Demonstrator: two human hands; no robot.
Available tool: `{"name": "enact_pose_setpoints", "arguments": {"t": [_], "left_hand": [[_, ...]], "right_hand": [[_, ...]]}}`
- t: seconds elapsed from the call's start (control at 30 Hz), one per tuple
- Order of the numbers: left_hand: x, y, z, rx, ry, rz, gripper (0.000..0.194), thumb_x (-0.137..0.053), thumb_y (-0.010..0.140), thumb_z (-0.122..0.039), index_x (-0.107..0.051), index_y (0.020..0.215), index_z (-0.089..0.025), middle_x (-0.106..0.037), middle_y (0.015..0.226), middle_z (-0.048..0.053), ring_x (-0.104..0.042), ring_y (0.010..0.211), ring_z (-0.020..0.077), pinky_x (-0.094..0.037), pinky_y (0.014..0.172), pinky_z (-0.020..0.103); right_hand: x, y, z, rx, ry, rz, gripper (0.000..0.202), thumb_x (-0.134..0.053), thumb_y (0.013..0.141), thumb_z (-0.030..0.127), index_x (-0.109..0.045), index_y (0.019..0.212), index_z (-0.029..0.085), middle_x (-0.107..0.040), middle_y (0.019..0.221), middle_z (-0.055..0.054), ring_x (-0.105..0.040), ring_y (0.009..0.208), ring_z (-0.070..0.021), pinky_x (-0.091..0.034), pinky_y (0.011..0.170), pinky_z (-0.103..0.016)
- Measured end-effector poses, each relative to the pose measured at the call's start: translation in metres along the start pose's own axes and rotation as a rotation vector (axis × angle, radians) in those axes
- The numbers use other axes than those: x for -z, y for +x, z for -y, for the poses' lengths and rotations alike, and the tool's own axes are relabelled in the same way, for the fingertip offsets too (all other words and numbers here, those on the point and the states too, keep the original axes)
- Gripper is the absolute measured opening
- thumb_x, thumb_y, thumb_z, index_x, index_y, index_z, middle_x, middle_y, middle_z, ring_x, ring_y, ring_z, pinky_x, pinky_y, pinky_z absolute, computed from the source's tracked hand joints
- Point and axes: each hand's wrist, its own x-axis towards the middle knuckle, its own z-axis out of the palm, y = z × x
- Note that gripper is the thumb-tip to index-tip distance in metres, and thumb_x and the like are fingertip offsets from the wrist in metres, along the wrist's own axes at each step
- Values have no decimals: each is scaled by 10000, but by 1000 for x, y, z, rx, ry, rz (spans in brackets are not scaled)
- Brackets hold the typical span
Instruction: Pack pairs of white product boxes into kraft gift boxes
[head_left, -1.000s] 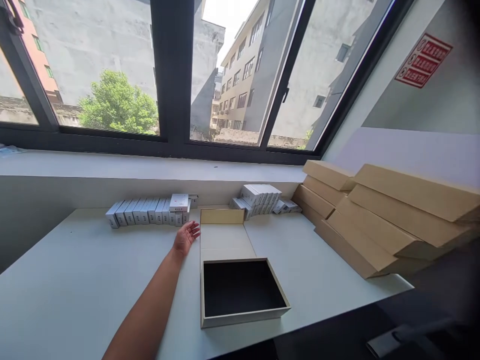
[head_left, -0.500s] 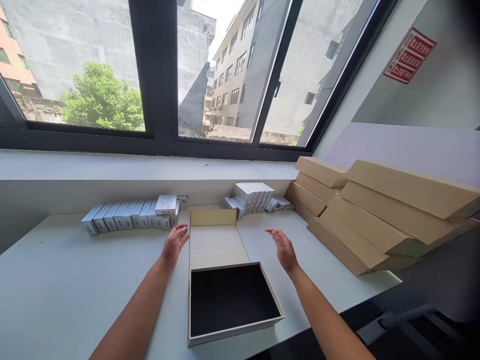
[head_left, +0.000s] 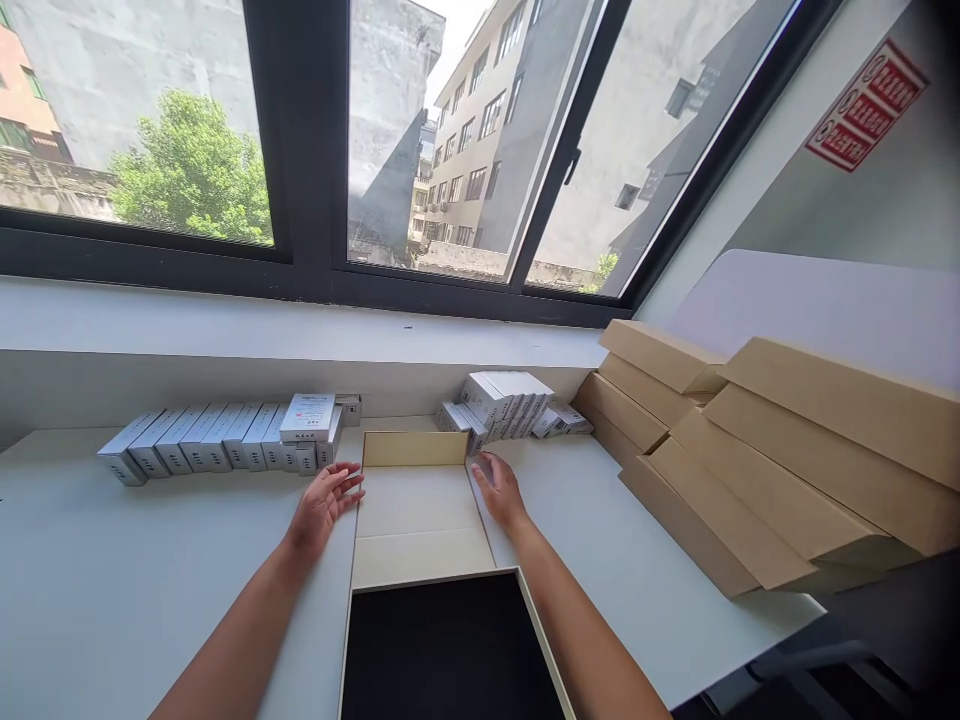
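A cream box with a black inside (head_left: 450, 650) lies at the bottom centre, its lid (head_left: 420, 500) folded back flat on the white table. Beside the lid's left edge is my left hand (head_left: 326, 505), fingers apart and holding nothing. My right hand (head_left: 501, 492) is at the lid's right edge, thumb and fingers apart, with nothing in it. Whether either hand touches the lid cannot be made out. Beyond my left hand stands a row of small white boxes (head_left: 217, 437), with one box (head_left: 307, 416) lying on top. More small white boxes (head_left: 506, 400) are stacked behind my right hand.
Long brown cardboard boxes (head_left: 780, 470) are piled on the right of the white table (head_left: 187, 580). Behind the table runs a white sill (head_left: 300, 330) under a dark-framed window. A dark chair (head_left: 817, 665) is partly visible at the lower right.
My right hand has moved left to the lid's edge. The view has come nearer, so the black-lined box sits lower and is cut off by the bottom of the picture.
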Motion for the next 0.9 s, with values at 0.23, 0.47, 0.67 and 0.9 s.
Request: {"name": "enact_pose_setpoints", "arguments": {"t": [0.23, 0.47, 0.67, 0.9], "left_hand": [[0, 0, -2, 2, 24, 1, 190, -712, 769, -254, -684, 933, -162, -739, 1028, 99, -712, 872, 208, -607, 833, 375], [-4, -4, -4, -17, 62, 19, 212, -754, 734, -287, -676, 887, -163, -728, 948, 79, -698, 815, 195, -595, 823, 356], [-3, -5, -2, -35, 67, 35, 279, -780, 700, -292, -675, 920, -156, -728, 943, 84, -695, 806, 194, -577, 825, 356], [1, -11, -2, -101, 59, 157, 396, -738, 704, -420, -705, 1007, -166, -731, 1019, 112, -682, 856, 226, -554, 796, 354]], "right_hand": [[3, -2, -2, -84, 52, -20, 421, -608, 840, 463, -678, 1164, 202, -692, 1247, -120, -610, 1220, -302, -462, 1077, -474], [3, -2, -4, -141, 117, -28, 377, -599, 843, 452, -699, 1114, 209, -714, 1205, -100, -644, 1175, -274, -484, 1054, -447], [6, -4, -2, -170, 139, -64, 354, -580, 838, 458, -711, 1045, 203, -742, 1129, -104, -683, 1085, -265, -527, 983, -417], [6, -3, 4, -177, 107, -92, 298, -602, 780, 432, -723, 939, 211, -757, 1025, -83, -692, 1005, -261, -530, 936, -394]]}}
